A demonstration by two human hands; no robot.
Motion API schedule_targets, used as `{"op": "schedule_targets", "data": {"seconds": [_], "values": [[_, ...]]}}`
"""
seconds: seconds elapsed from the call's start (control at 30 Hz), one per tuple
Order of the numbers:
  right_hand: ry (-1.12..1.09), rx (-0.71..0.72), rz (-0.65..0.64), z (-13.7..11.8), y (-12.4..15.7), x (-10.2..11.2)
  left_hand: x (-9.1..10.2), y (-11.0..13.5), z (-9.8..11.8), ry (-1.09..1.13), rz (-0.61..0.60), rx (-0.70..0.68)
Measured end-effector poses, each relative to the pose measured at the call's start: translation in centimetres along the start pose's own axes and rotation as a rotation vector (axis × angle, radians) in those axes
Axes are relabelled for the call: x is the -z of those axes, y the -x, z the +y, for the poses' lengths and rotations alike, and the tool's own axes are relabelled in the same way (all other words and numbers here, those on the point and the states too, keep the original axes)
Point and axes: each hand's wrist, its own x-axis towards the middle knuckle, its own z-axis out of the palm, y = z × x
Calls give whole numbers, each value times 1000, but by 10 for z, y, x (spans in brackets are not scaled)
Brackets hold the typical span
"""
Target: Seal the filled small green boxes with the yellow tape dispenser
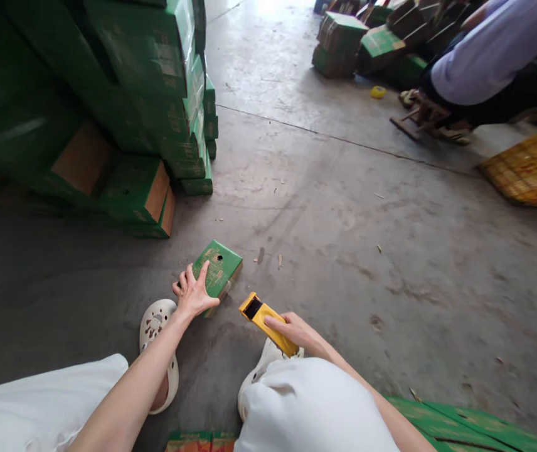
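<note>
A small green cardboard box [220,269] lies on the concrete floor in front of my feet. My left hand [193,293] rests on its near end, fingers spread flat over the top. Just right of the box, my right hand [297,331] is closed round a yellow hand tool [263,320] with a dark window at its far end. The tool's tip hangs a little to the right of the box and does not touch it. My knees in white trousers fill the bottom of the view, with white perforated clogs [158,342] on my feet.
A tall stack of green boxes [155,94] stands at the left. Flattened green cartons [461,427] lie at the bottom right. Far right, another person [489,56] crouches by more boxes [344,41], a yellow crate [532,166] and a tape roll [378,91].
</note>
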Motion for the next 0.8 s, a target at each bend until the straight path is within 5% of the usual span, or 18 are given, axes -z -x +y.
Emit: {"op": "schedule_targets", "data": {"seconds": [0.13,0.4,0.8], "values": [[201,-25,93,-21,-27,4,0,1,3,37,-42,18],[511,-49,275,-106,-88,-14,2,-10,-2,22,-44,-2],[451,-77,307,-111,-92,-33,-2,-8,2,-49,-7,-38]]}}
